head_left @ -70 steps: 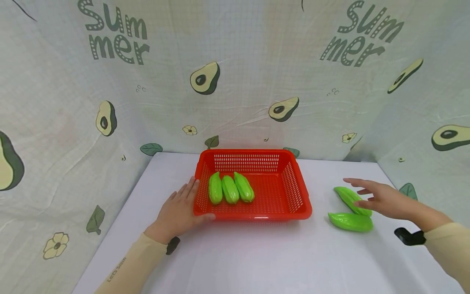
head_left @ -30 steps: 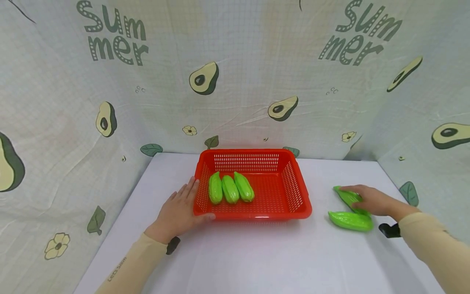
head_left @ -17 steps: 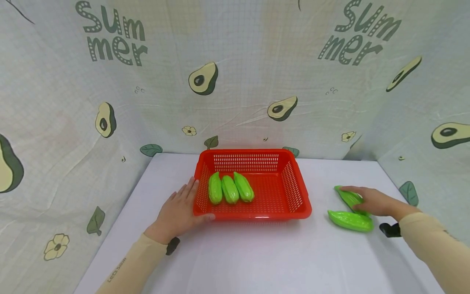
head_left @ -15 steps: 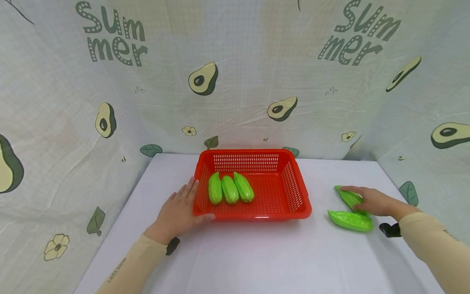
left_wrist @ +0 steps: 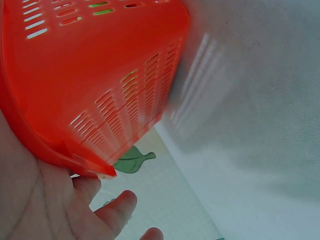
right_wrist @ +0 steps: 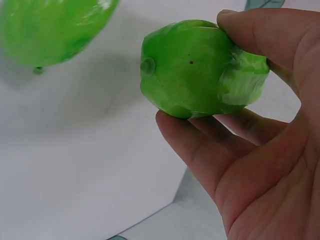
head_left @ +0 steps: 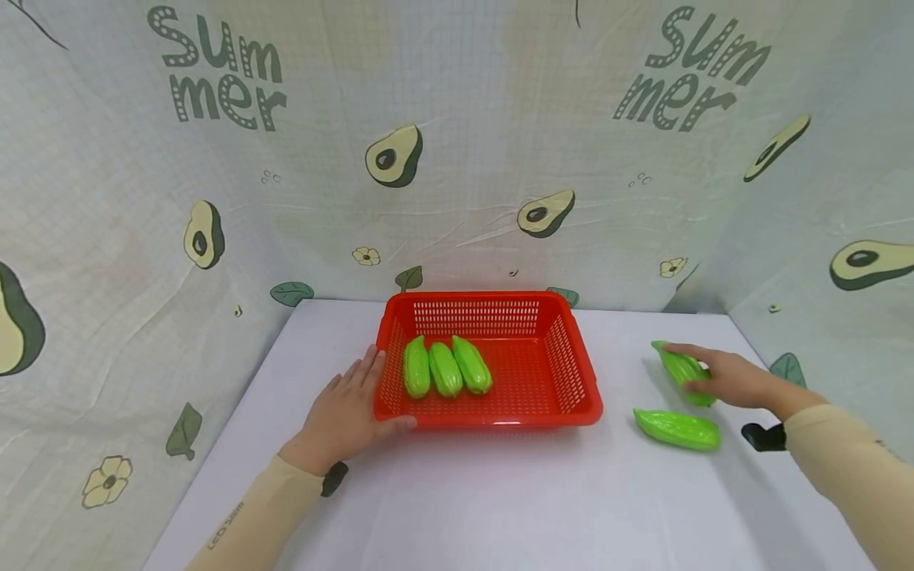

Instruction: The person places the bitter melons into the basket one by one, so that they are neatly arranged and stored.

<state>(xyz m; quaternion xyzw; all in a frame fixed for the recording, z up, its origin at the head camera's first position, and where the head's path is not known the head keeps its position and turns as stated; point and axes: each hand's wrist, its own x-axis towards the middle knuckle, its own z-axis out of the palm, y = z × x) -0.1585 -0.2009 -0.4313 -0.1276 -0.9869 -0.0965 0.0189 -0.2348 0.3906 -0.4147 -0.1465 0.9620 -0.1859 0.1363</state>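
My left hand (head_left: 341,416) lies with fingers extended along the left side of a red plastic basket (head_left: 493,419), its thumb at the front rim. In the left wrist view, the palm (left_wrist: 35,200) touches the basket rim (left_wrist: 45,150). Inside the basket, three glossy green gourds (head_left: 446,370) lie side by side on the left. My right hand (head_left: 735,379) pinches another ridged green gourd (head_left: 681,369) between thumb and fingers, just above the table. The right wrist view shows the blunt end of this held gourd (right_wrist: 185,70), with fingers on opposite sides.
One more green gourd (head_left: 677,429) lies on the white table (head_left: 514,500) just in front of the right hand. Cloth printed with avocados (head_left: 395,156) hangs behind the table and at both sides.
My right hand came down onto the far gourd, gripped it, and has now raised it slightly off the table, away from the nearer gourd. The left hand and basket stay put.
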